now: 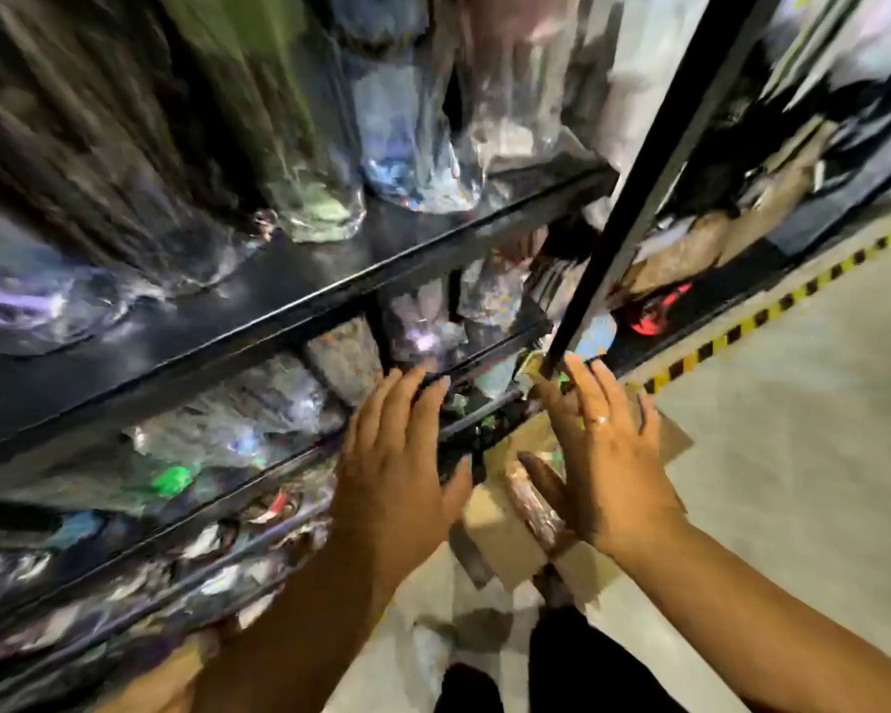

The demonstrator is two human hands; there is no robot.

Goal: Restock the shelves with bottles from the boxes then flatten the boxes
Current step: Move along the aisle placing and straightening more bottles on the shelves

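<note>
Hands: left hand (397,470) and right hand (608,455) both spread, empty, above brown cardboard box (505,537); grab bottles upright, one per hand.

The left hand (392,470) and the right hand (608,465), at its three o'clock, spread straight fingers above a brown cardboard box (500,537). At ten o'clock, a black metal shelf rack (279,321) holds blurred clear plastic bottles (320,198), apparently shrink-wrapped. Yellow-and-black striped floor tape (741,326) runs toward two o'clock.
</note>
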